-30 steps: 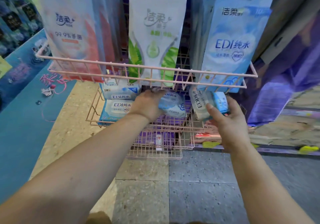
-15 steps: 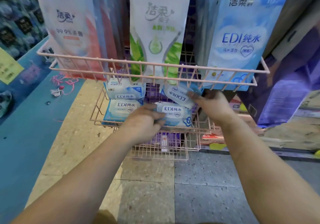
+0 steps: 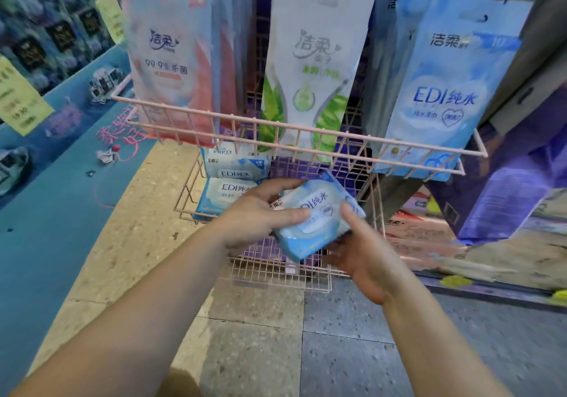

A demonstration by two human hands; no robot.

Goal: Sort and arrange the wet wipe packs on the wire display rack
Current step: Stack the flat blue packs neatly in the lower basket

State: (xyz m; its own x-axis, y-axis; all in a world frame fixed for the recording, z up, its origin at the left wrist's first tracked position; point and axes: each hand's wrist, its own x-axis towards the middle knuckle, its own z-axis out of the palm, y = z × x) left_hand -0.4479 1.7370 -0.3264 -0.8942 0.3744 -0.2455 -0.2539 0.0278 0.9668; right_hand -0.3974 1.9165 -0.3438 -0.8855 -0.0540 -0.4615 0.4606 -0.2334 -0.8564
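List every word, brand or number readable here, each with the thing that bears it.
"洁柔" and "99.9%杀菌": tall pink hanging pack.
"洁柔": tall green-leaf hanging pack; smaller text blurred.
"洁柔", "EDI纯水": tall blue hanging pack; small print unreadable.
"EDI纯水": two small blue wipe packs stacked in the pink wire basket.
"DI纯水", partly covered: small blue pack held by left hand and right hand.
Yellow price sign: blurred.

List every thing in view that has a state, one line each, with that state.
Left hand: grips the held pack, thumb on its face.
Right hand: holds the same pack from below, thumb on top.
Held pack: tilted, above the lower basket, off the wire.
Two stacked packs: lying flat at the basket's left, labels facing out.
Lower basket: partly filled.
Hanging bags: hanging upright behind the upper rail.
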